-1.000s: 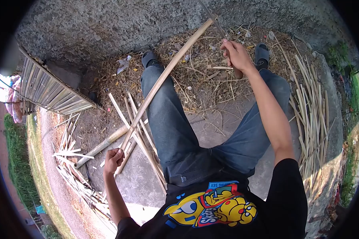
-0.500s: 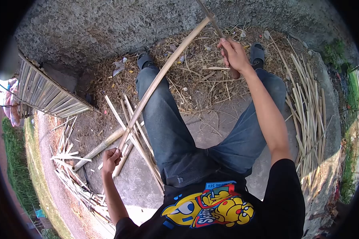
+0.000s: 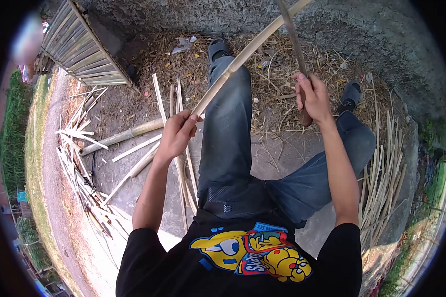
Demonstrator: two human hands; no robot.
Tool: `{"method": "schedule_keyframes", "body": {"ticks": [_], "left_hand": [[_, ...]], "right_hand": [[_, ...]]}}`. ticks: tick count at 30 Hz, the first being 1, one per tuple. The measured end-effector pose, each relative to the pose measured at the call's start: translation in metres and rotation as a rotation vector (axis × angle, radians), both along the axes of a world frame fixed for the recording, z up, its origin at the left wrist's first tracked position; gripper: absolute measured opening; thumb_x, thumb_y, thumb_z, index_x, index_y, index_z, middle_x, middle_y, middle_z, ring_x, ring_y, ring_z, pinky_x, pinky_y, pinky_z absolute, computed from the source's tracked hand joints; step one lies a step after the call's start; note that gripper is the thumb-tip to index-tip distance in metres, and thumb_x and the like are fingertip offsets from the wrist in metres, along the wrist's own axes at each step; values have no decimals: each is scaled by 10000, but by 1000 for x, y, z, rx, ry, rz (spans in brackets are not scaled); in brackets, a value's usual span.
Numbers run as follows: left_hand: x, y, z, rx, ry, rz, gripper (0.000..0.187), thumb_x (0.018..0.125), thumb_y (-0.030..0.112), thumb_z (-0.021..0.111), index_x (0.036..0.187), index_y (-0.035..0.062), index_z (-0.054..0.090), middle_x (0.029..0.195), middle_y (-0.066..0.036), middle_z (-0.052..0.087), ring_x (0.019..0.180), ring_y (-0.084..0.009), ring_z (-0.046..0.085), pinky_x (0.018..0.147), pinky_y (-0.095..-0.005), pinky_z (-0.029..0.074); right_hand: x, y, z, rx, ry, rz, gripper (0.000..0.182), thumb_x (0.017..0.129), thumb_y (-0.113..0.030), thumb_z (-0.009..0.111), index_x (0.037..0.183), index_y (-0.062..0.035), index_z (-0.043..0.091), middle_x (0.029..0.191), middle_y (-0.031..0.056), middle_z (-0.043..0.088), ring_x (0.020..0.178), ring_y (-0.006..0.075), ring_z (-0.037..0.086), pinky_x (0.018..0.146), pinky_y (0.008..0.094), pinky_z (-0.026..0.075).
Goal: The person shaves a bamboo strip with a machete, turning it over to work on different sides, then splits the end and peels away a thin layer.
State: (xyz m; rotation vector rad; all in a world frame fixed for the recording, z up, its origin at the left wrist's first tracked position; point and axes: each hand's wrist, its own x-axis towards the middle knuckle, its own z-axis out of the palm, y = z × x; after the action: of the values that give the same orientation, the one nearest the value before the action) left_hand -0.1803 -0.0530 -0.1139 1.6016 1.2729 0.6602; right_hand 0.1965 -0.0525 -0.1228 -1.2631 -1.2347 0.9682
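A long bamboo strip (image 3: 233, 67) runs slantwise from my left hand (image 3: 178, 133) up to the top edge of the view, crossing over my left leg. My left fingers are closed around its lower end. My right hand (image 3: 313, 98) grips a machete by its dark handle (image 3: 307, 119). The machete's long blade (image 3: 293, 37) points away from me and overlaps the strip near its far part.
Split bamboo strips lie heaped on the left (image 3: 82, 183) and on the right (image 3: 384, 173). A bamboo pole (image 3: 126, 134) rests by my left leg. Shavings (image 3: 277, 104) litter the ground before the rough wall (image 3: 193, 17). A slatted bamboo panel (image 3: 86, 47) stands at upper left.
My left hand has moved up and inward, with the bamboo strip reaching farther up past the blade. My right hand with the machete shows lower and farther right; the whole view has shifted.
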Motion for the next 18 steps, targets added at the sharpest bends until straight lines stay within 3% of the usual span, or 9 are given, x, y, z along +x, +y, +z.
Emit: {"method": "schedule_keyframes", "body": {"ticks": [3,5,6,7,8,11,13,16,18], "left_hand": [[34,11,-2,49,6,-30,305,1056,238,492,940,-9,629,630,36,467,543,-59,396,503,-252,323],[51,10,1,86,18,-28,321,1052,251,504,921,-13,633,623,18,494,557,-69,441,520,-268,357],[58,9,2,126,107,5,324,1039,247,512,911,-17,651,619,-47,533,559,-135,495,545,-315,389],[65,8,5,167,197,38,328,1027,244,520,902,-20,669,616,-112,573,562,-201,548,569,-361,421],[72,5,11,216,276,66,353,1017,278,547,880,-21,674,671,-196,628,624,-333,630,620,-429,464],[79,1,9,250,337,130,359,1012,294,557,880,-17,677,736,-226,667,726,-408,665,673,-479,486],[82,0,11,247,347,136,365,1012,299,556,874,-17,678,752,-232,672,746,-421,665,683,-488,489],[74,-4,10,233,368,132,373,1013,298,552,861,-20,675,763,-240,673,757,-432,662,686,-499,489],[70,-5,10,223,367,126,375,1014,292,550,854,-25,671,759,-241,669,749,-431,660,681,-501,487]], "right_hand": [[-29,-11,2,-1,-266,35,434,1022,-424,542,1013,1,629,643,34,567,479,107,551,463,319,442],[-40,-12,-6,124,-537,23,450,1008,-452,554,992,-6,610,613,91,586,531,228,617,527,397,479],[-46,-13,-7,120,-538,18,450,1008,-452,554,992,-6,610,613,91,586,531,228,617,527,397,479],[-51,-13,-8,129,-637,57,458,1004,-466,551,995,-10,593,625,126,599,574,300,632,553,433,489],[-57,-13,-9,136,-735,97,467,1001,-480,547,997,-14,577,637,161,613,617,372,648,578,469,499],[-75,-13,-10,138,-825,122,449,991,-484,556,1011,-35,545,669,204,641,667,451,648,598,513,509],[-86,-14,-13,105,-788,118,435,980,-488,577,1010,-59,515,698,186,641,668,422,642,593,511,474],[-80,4,-6,97,-978,44,475,984,-535,535,985,-60,533,660,185,643,642,441,654,555,523,500],[-70,18,-4,16,-919,79,526,984,-576,492,953,-53,546,642,188,647,679,437,675,592,551,529]]}}
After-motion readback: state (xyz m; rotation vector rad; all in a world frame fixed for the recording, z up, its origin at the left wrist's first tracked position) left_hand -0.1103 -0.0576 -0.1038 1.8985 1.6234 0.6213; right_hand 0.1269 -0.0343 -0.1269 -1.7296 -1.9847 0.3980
